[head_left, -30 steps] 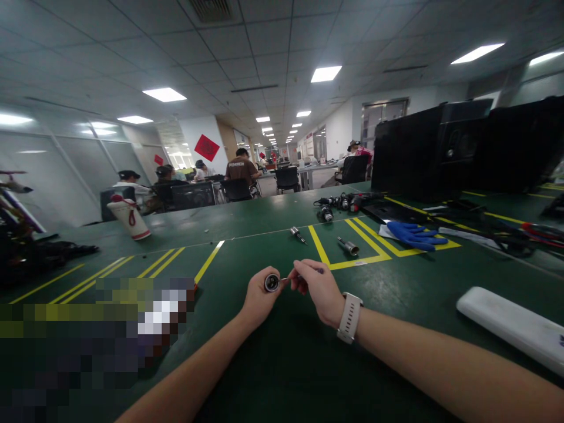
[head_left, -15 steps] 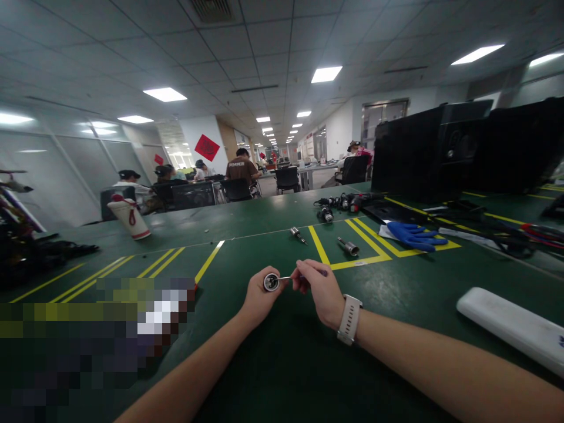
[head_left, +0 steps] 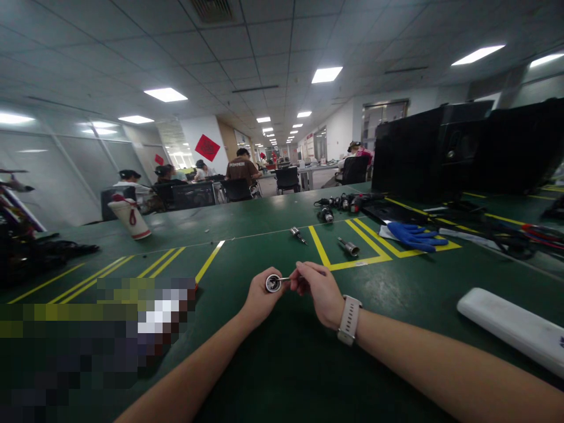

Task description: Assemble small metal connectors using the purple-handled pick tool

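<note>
My left hand is closed around a round cylindrical part whose open end faces me, showing a pale rim and a dark inside with small metal pieces. In my right hand the fingers pinch a thin screwdriver; its metal shaft reaches into that open end, and its handle is mostly hidden by my fingers. Beyond my hands, a small metal part with a thin pin lies on the green table. A hollow metal cylinder rests on its side to the right of that.
Dark cables with metal connectors lie farther back. A blue glove and a black computer case are at the right, a long white object nearer. A white cup stands tilted-looking at the left. Several people sit beyond.
The cylindrical part in my left hand has shifted very slightly to the right, and the screwdriver's visible shaft looks shorter. My right hand has barely moved.
</note>
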`<action>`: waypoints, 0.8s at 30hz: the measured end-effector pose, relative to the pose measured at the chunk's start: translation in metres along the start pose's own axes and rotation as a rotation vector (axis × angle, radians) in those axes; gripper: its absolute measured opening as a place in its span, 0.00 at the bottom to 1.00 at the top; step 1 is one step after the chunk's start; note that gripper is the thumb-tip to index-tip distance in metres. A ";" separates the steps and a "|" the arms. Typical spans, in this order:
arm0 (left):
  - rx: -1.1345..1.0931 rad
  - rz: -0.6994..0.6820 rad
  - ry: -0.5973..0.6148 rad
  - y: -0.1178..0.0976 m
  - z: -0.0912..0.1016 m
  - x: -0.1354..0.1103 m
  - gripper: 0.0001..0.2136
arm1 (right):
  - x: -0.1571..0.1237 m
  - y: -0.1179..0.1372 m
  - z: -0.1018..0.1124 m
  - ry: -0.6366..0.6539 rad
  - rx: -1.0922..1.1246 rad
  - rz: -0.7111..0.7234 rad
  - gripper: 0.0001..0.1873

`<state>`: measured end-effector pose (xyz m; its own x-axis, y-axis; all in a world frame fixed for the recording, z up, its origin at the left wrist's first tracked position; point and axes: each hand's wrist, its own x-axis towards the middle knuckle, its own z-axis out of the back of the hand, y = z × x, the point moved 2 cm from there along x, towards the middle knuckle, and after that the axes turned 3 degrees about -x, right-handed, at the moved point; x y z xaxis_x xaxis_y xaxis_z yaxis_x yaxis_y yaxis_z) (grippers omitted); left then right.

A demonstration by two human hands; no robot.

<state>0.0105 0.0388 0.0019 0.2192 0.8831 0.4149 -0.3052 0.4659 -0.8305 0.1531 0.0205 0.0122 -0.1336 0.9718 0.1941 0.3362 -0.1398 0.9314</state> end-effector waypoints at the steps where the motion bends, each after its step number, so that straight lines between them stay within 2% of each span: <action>1: -0.005 0.002 0.001 0.000 0.000 0.000 0.07 | 0.001 -0.001 0.001 -0.005 0.013 -0.014 0.16; 7: -0.019 0.004 0.002 0.002 0.000 0.000 0.06 | 0.000 -0.001 0.001 -0.017 0.038 -0.038 0.15; 13: -0.002 0.001 0.004 0.000 0.000 0.000 0.05 | -0.004 0.005 -0.001 -0.009 -0.016 0.008 0.15; 20: 0.014 0.008 0.017 0.000 0.000 0.000 0.07 | 0.000 -0.001 0.002 -0.009 -0.038 -0.031 0.16; 24: 0.047 0.014 0.012 0.000 0.000 0.000 0.07 | 0.003 0.002 0.003 -0.022 -0.096 0.000 0.16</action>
<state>0.0103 0.0390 0.0026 0.2256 0.8889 0.3986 -0.3510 0.4558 -0.8179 0.1560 0.0238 0.0135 -0.1123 0.9757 0.1883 0.2454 -0.1564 0.9567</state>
